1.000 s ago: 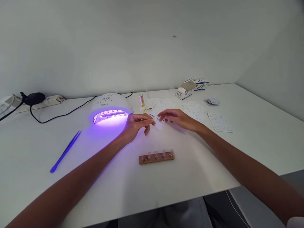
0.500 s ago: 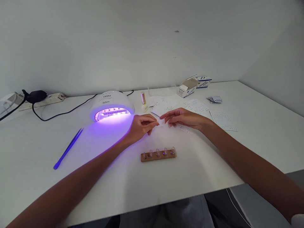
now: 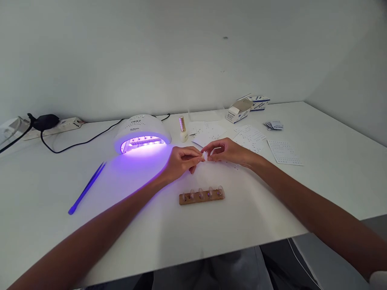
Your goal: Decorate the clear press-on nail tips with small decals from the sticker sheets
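My left hand and my right hand meet fingertip to fingertip over the white table, both pinched on a small white piece that is too small to name. Just in front of them lies a wooden strip carrying several clear nail tips. A white nail lamp glows purple behind my left hand. A small bottle with a gold cap stands beside the lamp.
A blue stick tool lies at the left. White sticker sheets and small open boxes sit at the back right. A power strip with a black plug and cable runs along the back left wall.
My hands have drawn together: the right hand's flat fingers have curled into a pinch against the left hand's fingertips. The view has shifted slightly.
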The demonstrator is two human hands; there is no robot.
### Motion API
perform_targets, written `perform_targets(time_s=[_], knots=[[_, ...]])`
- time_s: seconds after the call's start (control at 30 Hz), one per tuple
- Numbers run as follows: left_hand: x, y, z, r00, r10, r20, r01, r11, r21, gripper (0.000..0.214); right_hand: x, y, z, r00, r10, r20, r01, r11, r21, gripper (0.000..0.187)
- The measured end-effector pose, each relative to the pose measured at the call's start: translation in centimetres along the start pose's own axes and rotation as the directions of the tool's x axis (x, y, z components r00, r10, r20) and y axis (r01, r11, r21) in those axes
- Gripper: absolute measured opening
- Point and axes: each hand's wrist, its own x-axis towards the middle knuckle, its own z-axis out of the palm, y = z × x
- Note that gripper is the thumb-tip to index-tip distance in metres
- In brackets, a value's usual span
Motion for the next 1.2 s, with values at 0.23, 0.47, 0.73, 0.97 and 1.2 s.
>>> perform_targets(time_s=[0.23, 0.47, 0.73, 0.97, 1.2], knots=[[-0.1, 0.0, 0.0, 0.991, -0.082, -0.106, 0.083, 0.997, -0.001, 0.021, -0.1, -0.1, 0.2, 0.998, 0.022, -0.058, -0.025, 0.998, -0.057, 0.025], [0.2, -0.9, 0.1, 0.97, -0.143, -0.195, 0.153, 0.988, 0.036, 0.036, -0.3, -0.3, 0.8, 0.996, -0.064, -0.061, 0.058, 0.993, -0.1, 0.028], [0.3, -1.4, -0.3, 0.97, -0.151, -0.189, 0.154, 0.988, 0.001, 0.025, -0.2, -0.8, 0.6, 0.995, -0.079, -0.056, 0.068, 0.983, -0.17, 0.033], [0.4, -1.7, -0.4, 0.968, -0.146, -0.205, 0.143, 0.989, -0.033, 0.021, -5.3, -1.2, -0.3, 0.99, -0.051, -0.13, 0.004, 0.94, -0.341, 0.025], [0.3, -1.8, -0.4, 0.966, -0.152, -0.21, 0.151, 0.988, -0.023, 0.02, -10.0, 0.2, 3.5, 0.993, 0.052, -0.11, -0.081, 0.957, -0.278, 0.015]])
